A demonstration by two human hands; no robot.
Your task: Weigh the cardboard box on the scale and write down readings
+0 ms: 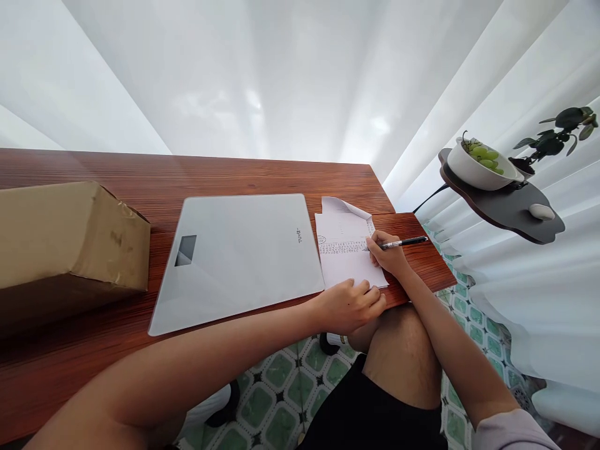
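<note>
My right hand point(385, 251) grips a black-and-silver pen point(404, 242), its tip end at the right side of a white paper pad point(344, 270). Several rows of small handwriting cross the middle of the page, and the upper sheet edge is curled back. At the pad's lower edge lies my left hand point(352, 306), its fingers loosely bent and resting on the paper with nothing held. Directly left of the pad is a large flat light-grey board point(248, 262) with rounded corners, a dark rectangle and small dark lettering.
A brown cardboard box point(70, 237) stands at the left on the reddish wooden table point(262, 172). To the right, a dark wavy-edged side stand point(497, 215) carries a white bowl point(480, 175) of green grapes, a leafy plant point(553, 140) and a white mouse point(541, 212). White curtains hang behind.
</note>
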